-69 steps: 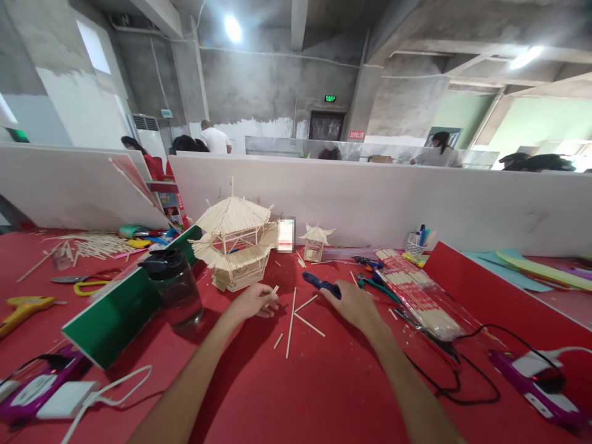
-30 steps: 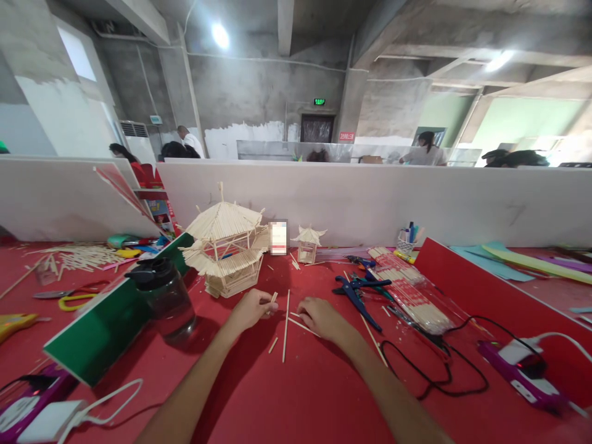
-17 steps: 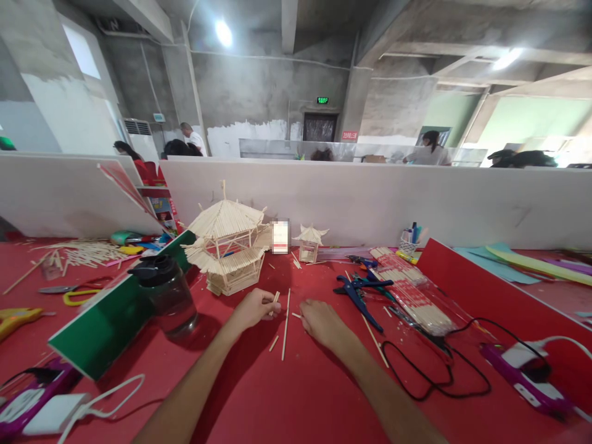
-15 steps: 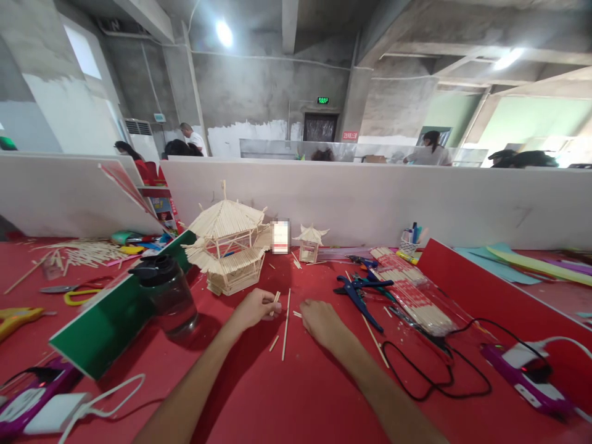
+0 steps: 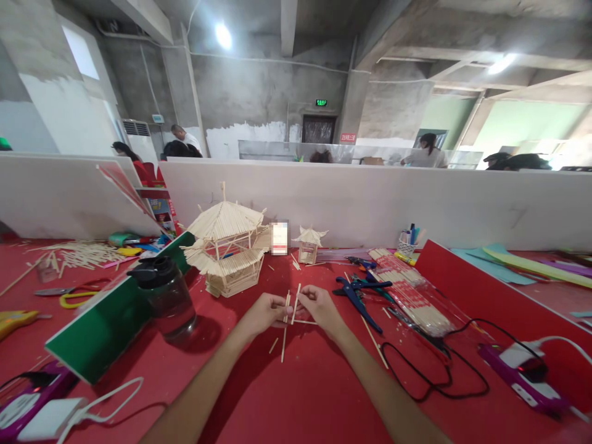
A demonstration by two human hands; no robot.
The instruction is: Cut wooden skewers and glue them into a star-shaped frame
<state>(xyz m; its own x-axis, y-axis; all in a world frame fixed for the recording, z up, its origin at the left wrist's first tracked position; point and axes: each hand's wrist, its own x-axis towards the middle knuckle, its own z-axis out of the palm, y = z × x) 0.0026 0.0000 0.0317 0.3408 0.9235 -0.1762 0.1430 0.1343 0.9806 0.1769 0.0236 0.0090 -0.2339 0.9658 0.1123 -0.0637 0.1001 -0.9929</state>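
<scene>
My left hand and my right hand meet over the red table, just in front of a large pavilion model built of wooden sticks. The left hand pinches a short wooden stick. The right hand pinches another short stick held upright, close beside the left one. A long stick and a few short pieces lie on the table under and between the hands. A small pavilion model stands further back.
A dark water bottle and a green board stand to the left. Blue cutters, a bag of sticks, a black cable and a purple tool lie to the right. A white partition closes the back; people work beyond it.
My right hand left the blue cutters, came to the loose sticks, picked one up and raised it beside my left hand's stick. The left hand rose a little.
</scene>
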